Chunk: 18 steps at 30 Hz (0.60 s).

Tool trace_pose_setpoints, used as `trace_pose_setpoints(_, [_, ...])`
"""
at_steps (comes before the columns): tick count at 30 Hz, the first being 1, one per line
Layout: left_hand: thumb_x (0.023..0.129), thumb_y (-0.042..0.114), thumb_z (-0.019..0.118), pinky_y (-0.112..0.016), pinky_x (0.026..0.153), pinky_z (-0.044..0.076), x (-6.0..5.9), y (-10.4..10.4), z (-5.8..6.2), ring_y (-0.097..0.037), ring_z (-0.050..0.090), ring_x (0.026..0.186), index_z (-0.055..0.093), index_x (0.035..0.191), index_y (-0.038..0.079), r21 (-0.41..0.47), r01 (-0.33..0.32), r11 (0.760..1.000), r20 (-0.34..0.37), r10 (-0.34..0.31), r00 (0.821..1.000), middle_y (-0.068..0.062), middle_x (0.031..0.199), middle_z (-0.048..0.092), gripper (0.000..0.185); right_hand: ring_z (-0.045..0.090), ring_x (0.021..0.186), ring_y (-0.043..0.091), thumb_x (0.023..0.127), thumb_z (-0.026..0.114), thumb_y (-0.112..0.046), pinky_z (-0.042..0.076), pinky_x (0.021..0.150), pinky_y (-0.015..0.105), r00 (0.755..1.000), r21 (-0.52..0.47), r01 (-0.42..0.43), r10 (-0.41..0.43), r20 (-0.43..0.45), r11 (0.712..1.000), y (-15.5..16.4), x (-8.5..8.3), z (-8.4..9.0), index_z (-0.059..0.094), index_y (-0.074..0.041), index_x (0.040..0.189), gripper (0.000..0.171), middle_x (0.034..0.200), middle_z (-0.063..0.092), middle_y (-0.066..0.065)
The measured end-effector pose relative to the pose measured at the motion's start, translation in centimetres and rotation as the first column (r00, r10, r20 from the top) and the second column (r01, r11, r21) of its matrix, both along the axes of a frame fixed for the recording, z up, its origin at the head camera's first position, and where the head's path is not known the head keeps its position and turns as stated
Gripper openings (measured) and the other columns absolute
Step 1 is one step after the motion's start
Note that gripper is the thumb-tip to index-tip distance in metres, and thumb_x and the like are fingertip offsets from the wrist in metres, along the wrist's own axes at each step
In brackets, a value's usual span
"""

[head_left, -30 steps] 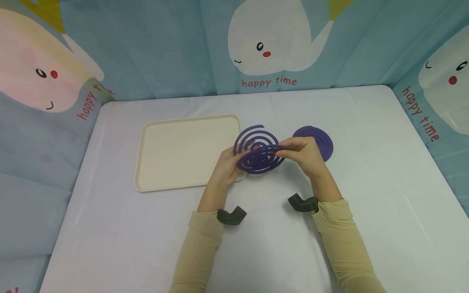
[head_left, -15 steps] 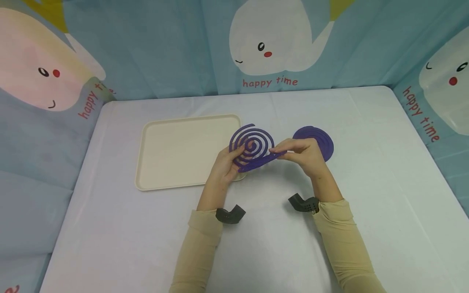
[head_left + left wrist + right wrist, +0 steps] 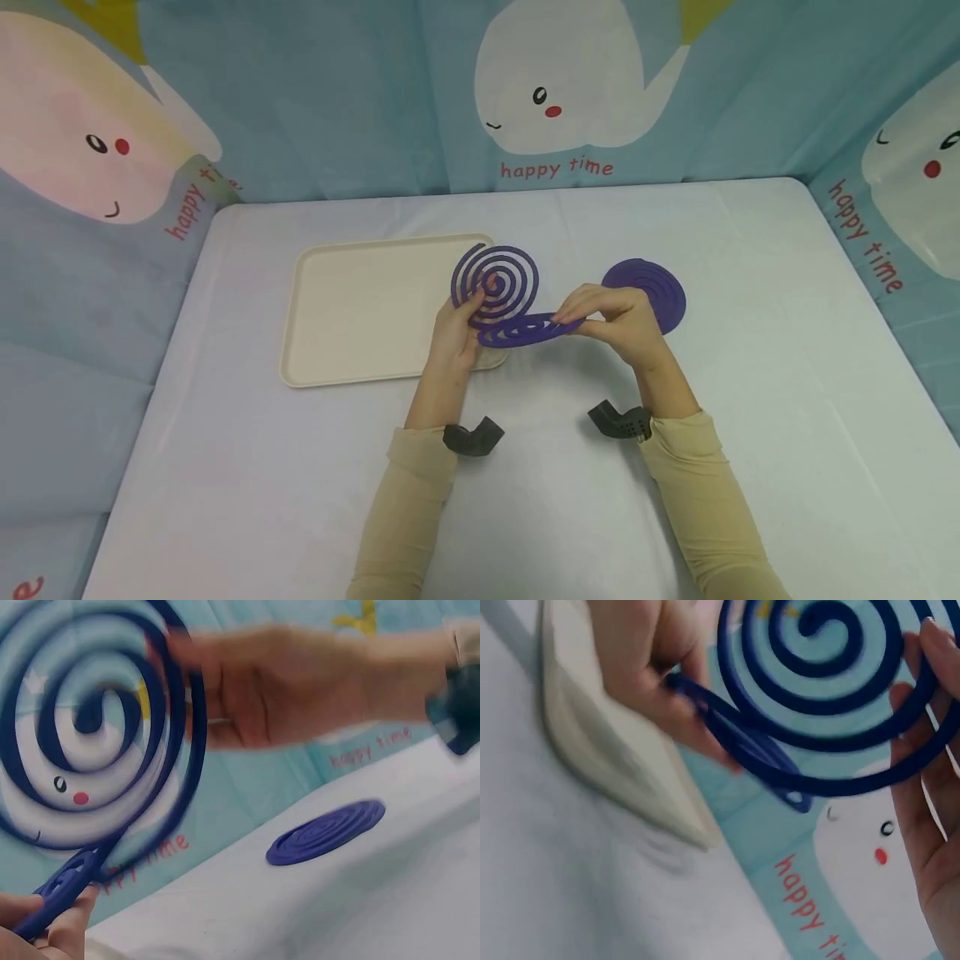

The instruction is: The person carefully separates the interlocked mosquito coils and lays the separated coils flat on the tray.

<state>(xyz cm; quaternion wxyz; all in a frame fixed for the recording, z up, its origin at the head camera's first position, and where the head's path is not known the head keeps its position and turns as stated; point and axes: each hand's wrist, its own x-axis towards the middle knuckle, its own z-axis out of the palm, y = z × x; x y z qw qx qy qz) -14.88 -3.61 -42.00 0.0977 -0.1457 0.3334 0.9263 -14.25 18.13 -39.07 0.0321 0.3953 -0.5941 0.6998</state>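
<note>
Two purple spiral coils are held above the white table (image 3: 570,517). My left hand (image 3: 471,307) pinches one coil (image 3: 495,282), which stands upright facing me over the tray's right edge. My right hand (image 3: 572,319) pinches the rim of the other coil (image 3: 522,331), which lies nearly flat between the hands. The two coils still touch near my left fingers. In the right wrist view this flat coil (image 3: 817,690) shows face-on, with my right fingers (image 3: 930,757) on its rim. It also shows face-on as a spiral (image 3: 97,735) in the left wrist view.
A purple disc of joined coils (image 3: 651,287) lies on the table just behind my right hand, seen also as a flat disc (image 3: 326,831). A cream tray (image 3: 360,333) sits at the left. Blue cartoon curtains (image 3: 337,100) wall in the table's back and sides.
The two coils lay interlocked; my left hand has swung its coil up and leftward out of the other, which my right hand keeps low and nearly flat.
</note>
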Motion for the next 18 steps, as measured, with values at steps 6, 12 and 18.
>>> trace_pose_setpoints(6, [0.093,-0.005,0.048,-0.021,0.079,0.053,-0.1,0.0,0.1,-0.013,0.064,0.085,0.050,0.118,0.000,-0.083,-0.010,0.997,-0.057,0.006,0.998,-0.003,0.096,0.065,0.026,0.066,0.080,0.018,0.075,0.064,0.020,0.055,0.074,0.028,0.971,-0.034,0.220,-0.215,0.105,0.975,-1.0,0.7,0.7,0.074,-0.003,0.084,0.026,0.085,0.071,0.004])
trace_pose_setpoints(12, [0.095,-0.001,0.048,-0.023,0.081,0.052,-0.1,-0.4,0.4,-0.013,0.064,0.088,0.050,0.119,0.003,0.006,-0.111,0.994,-0.056,0.111,0.992,-0.002,0.098,0.065,0.025,0.066,0.078,0.015,0.072,0.059,0.027,0.055,0.070,0.024,0.929,-0.061,0.295,-0.271,0.252,0.954,-1.8,1.2,0.7,0.075,-0.008,0.083,0.040,0.084,0.071,0.003])
trace_pose_setpoints(18, [0.094,-0.001,0.051,-0.026,0.083,0.053,-0.2,-1.2,0.7,-0.016,0.064,0.089,0.055,0.110,0.005,0.112,-0.169,0.979,-0.061,0.176,0.982,-0.005,0.099,0.066,0.017,0.067,0.077,0.011,0.076,0.066,0.017,0.054,0.073,0.021,0.887,0.024,0.347,-0.336,0.316,0.938,-2.2,1.0,0.5,0.074,-0.018,0.084,0.037,0.081,0.071,-0.002])
